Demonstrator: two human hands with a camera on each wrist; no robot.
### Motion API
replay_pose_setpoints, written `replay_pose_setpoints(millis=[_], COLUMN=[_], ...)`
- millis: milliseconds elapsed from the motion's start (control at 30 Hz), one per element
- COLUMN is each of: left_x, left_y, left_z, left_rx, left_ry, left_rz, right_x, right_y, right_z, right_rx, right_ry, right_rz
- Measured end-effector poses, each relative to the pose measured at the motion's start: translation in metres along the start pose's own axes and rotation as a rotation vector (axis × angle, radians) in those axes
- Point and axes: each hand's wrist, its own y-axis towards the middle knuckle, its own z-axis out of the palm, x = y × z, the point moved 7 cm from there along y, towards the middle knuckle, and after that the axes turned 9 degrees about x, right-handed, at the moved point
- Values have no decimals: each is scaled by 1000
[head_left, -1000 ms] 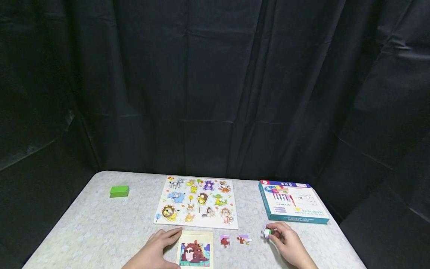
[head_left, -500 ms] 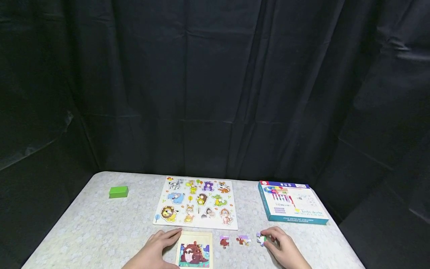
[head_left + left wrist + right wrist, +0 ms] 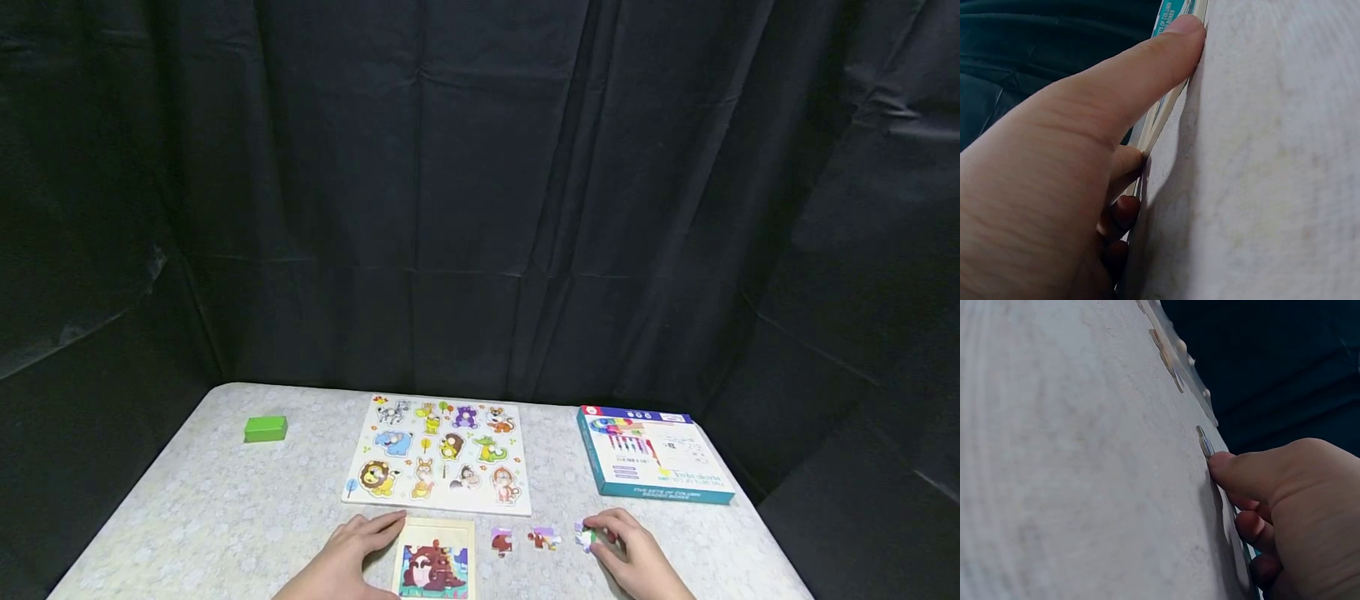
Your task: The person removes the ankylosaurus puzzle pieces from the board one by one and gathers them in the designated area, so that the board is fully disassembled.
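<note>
My left hand (image 3: 348,558) holds a small wooden jigsaw tray (image 3: 470,558) by its left side, index finger at the far corner. The tray's lower part bears a brown animal picture, with bare wood above. In the left wrist view, the thumb (image 3: 1166,53) lies along the tray's edge. My right hand (image 3: 633,554) pinches a white, purple and green jigsaw piece (image 3: 582,537) at the table surface; the right wrist view shows the thumb (image 3: 1241,472) against that piece (image 3: 1204,442). Between the hands lie a brown-purple piece (image 3: 502,542) and a brown, purple and yellow piece (image 3: 543,538).
A white animal peg puzzle board (image 3: 442,500) lies beyond the tray. At the right sits a flat teal-edged box (image 3: 663,454), and at the left a green block (image 3: 266,429). A black curtain (image 3: 480,208) hangs behind the pale patterned table (image 3: 195,508).
My right hand has moved slightly left and nearer with its jigsaw piece, bringing it down beside the loose pieces. My left hand stays at the tray.
</note>
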Motion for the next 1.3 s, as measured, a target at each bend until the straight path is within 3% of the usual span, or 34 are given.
replay_pose_setpoints(millis=[533,767,933,1067,1300], left_x=[1,1,-1,-1,1], left_y=[-1,-1,0,0,-3], left_z=[0,1,-2,-2,-1], left_rx=[-21,-34,-13,-6,-2], left_ry=[18,25,15,18,37], left_rz=[8,30,-2,-13,1], right_x=[4,16,36,59,108], right_y=[-4,-1,4,10,28], right_z=[-7,-14,-25,-30,-14], right_rx=[36,-1,-83,-150,-175], right_ry=[31,-22,-32,-20,16], right_rz=[55,-18,-82,-85,-148])
